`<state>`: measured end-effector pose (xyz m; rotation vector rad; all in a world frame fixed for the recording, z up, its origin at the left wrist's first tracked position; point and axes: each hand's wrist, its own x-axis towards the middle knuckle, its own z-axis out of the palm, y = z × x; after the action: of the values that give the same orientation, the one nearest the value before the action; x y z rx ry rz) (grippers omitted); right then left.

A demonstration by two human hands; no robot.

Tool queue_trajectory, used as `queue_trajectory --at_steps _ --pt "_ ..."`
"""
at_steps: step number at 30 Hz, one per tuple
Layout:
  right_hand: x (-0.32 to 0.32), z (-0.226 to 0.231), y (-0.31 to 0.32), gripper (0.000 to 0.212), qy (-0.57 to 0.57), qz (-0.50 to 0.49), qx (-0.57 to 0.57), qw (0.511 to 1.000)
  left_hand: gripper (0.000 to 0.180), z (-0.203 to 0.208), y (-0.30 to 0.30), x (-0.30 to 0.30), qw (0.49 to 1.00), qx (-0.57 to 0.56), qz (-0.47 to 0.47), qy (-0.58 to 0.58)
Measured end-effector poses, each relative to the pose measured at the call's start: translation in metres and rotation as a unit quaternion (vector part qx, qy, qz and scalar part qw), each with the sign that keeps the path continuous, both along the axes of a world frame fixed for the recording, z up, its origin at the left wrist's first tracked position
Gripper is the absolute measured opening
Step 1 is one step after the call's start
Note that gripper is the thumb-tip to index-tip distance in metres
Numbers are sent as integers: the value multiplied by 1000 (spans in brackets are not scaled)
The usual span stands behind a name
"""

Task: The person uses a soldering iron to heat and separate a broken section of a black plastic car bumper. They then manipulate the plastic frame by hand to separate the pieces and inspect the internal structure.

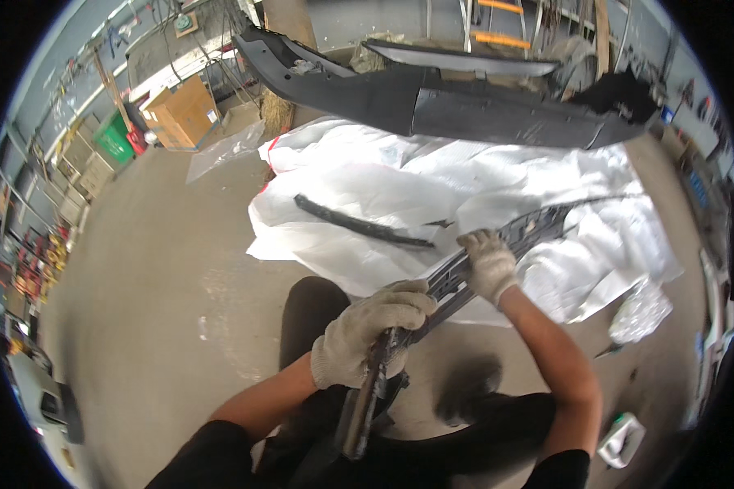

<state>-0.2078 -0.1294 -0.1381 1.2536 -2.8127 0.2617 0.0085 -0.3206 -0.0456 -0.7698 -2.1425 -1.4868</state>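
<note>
A long black plastic trim piece (pixel 451 279) with a slotted, ribbed face runs from my lap up to the far right across a white sheet (pixel 342 175). My left hand (pixel 367 330), in a pale knitted work glove, is wrapped round its near part. Farther along, my gloved right hand (pixel 491 265) is closed over the upper edge of the piece; its fingertips are partly hidden. Left of the trim, a separate narrow black strip (pixel 363 226) lies on the sheet. The near end of the held piece tilts down between my legs.
A large dark bumper (pixel 497 106) stretches across the far side of the sheet. Crumpled clear plastic (pixel 640 314) and a white jug (pixel 622 440) are on the floor at right. A cardboard box (pixel 180 112) and a green bin (pixel 114 137) stand far left; an orange-runged ladder (pixel 500 38) is behind.
</note>
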Motion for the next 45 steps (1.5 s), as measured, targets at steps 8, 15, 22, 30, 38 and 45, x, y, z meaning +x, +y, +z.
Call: queue_trajectory --at_steps 8,15,22,30,38,45 --pt "1 13 26 50 22 -31 -31 999 42 11 9 -10 992 -112 -46 41" --pt "14 0 64 53 84 -79 -61 991 43 13 40 -4 982 -164 -53 79" --pt "25 1 70 39 9 -171 -109 979 54 6 57 -6 980 -157 -89 86" --pt "18 5 75 21 23 -184 -172 967 37 19 70 -21 972 -164 -105 134" --pt "12 14 72 26 76 -205 -273 937 15 39 66 -12 960 -204 -67 177" --pt "-4 14 78 22 85 -255 -220 938 17 13 66 -32 938 -265 -79 210"
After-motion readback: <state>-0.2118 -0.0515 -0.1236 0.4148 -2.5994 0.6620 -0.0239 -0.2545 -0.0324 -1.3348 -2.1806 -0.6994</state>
